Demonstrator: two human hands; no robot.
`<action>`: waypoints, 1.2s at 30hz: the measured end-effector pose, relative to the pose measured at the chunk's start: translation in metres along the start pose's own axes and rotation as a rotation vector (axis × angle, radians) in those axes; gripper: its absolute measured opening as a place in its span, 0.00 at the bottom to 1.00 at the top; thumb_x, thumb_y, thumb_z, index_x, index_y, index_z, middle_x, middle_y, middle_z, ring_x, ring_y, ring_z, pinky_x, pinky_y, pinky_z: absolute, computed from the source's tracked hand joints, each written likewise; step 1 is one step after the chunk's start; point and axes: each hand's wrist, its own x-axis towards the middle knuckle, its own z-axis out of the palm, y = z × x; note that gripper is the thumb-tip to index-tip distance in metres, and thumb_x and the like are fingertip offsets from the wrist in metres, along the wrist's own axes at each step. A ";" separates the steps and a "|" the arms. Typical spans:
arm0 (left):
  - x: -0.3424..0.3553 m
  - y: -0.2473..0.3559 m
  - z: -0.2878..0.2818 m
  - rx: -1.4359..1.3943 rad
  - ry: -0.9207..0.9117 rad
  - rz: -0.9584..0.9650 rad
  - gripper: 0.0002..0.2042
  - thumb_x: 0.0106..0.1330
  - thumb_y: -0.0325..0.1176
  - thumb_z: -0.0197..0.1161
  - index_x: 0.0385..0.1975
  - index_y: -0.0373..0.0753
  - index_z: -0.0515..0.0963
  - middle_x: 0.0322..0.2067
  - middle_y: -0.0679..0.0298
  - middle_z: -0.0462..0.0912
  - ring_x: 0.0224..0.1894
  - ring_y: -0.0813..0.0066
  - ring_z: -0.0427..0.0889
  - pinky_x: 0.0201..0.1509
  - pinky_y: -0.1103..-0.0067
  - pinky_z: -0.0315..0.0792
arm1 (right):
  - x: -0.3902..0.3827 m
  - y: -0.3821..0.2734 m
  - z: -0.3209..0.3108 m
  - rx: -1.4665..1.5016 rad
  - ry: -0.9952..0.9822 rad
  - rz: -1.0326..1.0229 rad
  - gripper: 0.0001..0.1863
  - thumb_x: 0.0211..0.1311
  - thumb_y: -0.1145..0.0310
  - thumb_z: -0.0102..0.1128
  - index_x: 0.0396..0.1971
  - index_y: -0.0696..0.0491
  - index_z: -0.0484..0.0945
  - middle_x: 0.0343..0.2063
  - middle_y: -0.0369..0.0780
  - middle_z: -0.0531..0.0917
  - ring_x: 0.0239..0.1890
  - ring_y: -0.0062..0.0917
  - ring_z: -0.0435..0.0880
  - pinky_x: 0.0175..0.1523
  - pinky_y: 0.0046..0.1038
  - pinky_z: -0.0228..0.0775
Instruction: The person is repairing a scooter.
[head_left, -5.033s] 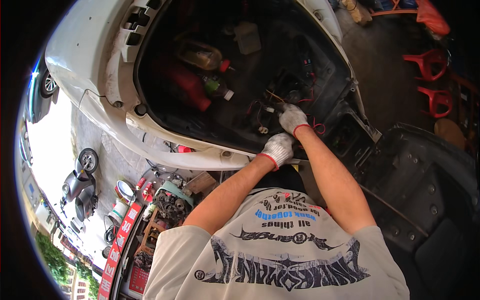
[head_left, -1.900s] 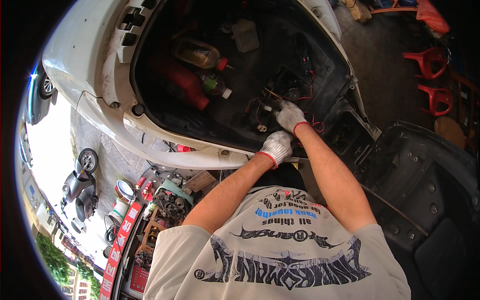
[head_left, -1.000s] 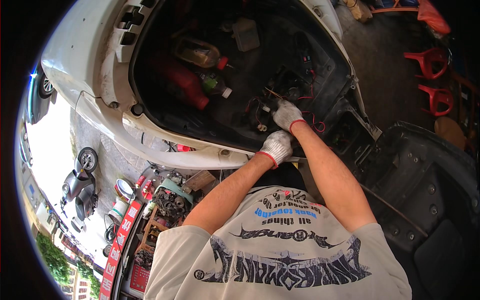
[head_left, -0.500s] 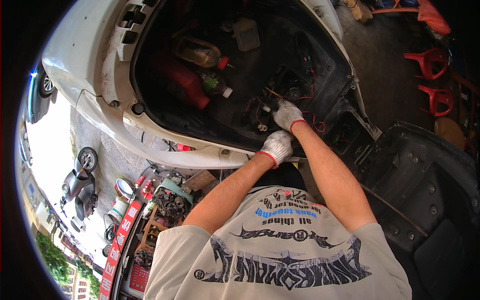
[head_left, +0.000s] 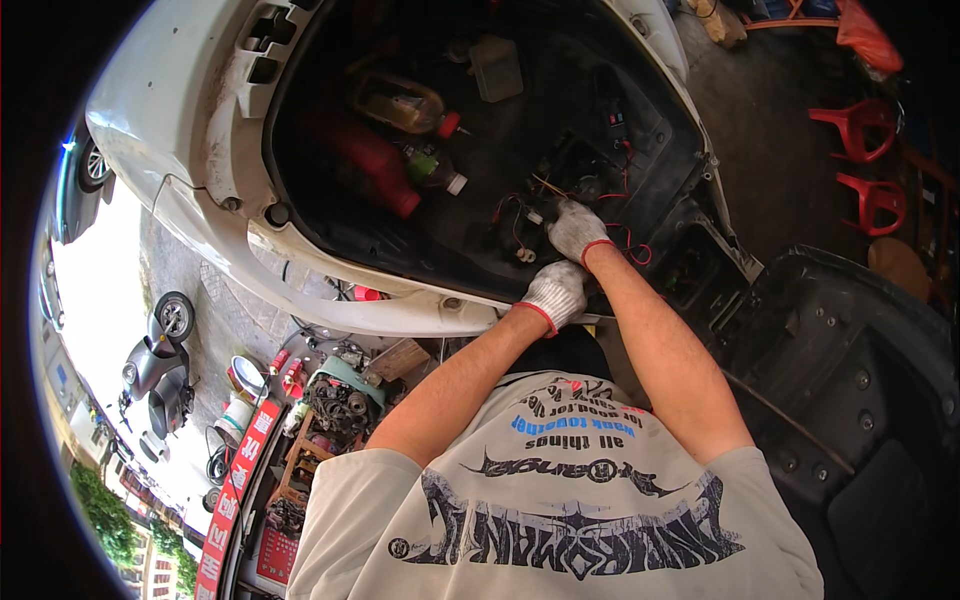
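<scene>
A white scooter body [head_left: 170,130] surrounds an open black storage well [head_left: 480,150], with thin red, yellow and dark wires [head_left: 630,240] and a small white connector [head_left: 525,255] at its lower right. My right hand [head_left: 578,232], in a dirty white knit glove, reaches among them, fingers bent closed beside another pale connector [head_left: 535,216]; what they grip is hidden. My left hand [head_left: 555,295], gloved too, is closed at the near rim, just below my right hand, its fingertips out of sight. A small black device [head_left: 612,110] with red lead lies farther back in the well.
The well also holds a red bottle [head_left: 370,160], two other bottles [head_left: 400,105] and a translucent container [head_left: 495,70]. A raised black seat [head_left: 840,370] is at right, red chairs [head_left: 865,130] beyond. Cluttered parts [head_left: 340,400], a parked dark scooter [head_left: 155,380] and a car [head_left: 80,190] are at left.
My right hand has shifted slightly left and up among the wires since five seconds ago. Over the last second both hands have stayed almost still.
</scene>
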 end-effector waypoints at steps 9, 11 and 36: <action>0.000 -0.005 0.007 0.000 0.067 0.048 0.13 0.59 0.33 0.52 0.42 0.43 0.79 0.40 0.56 0.82 0.44 0.57 0.80 0.48 0.67 0.74 | -0.001 0.000 -0.001 -0.005 0.003 -0.007 0.21 0.57 0.62 0.51 0.50 0.53 0.74 0.50 0.49 0.77 0.54 0.41 0.75 0.59 0.36 0.67; 0.000 -0.005 0.007 -0.018 0.076 0.040 0.13 0.59 0.34 0.52 0.41 0.43 0.79 0.40 0.56 0.82 0.43 0.57 0.80 0.48 0.67 0.74 | -0.002 0.000 -0.002 -0.010 0.005 -0.016 0.21 0.57 0.62 0.51 0.50 0.53 0.74 0.50 0.49 0.77 0.54 0.41 0.75 0.59 0.36 0.67; -0.005 0.004 -0.008 0.001 -0.005 0.015 0.16 0.55 0.30 0.56 0.45 0.41 0.78 0.46 0.54 0.80 0.49 0.59 0.79 0.53 0.68 0.73 | 0.006 0.015 0.010 0.072 -0.029 -0.089 0.28 0.57 0.58 0.53 0.59 0.50 0.68 0.55 0.47 0.74 0.58 0.39 0.71 0.63 0.33 0.63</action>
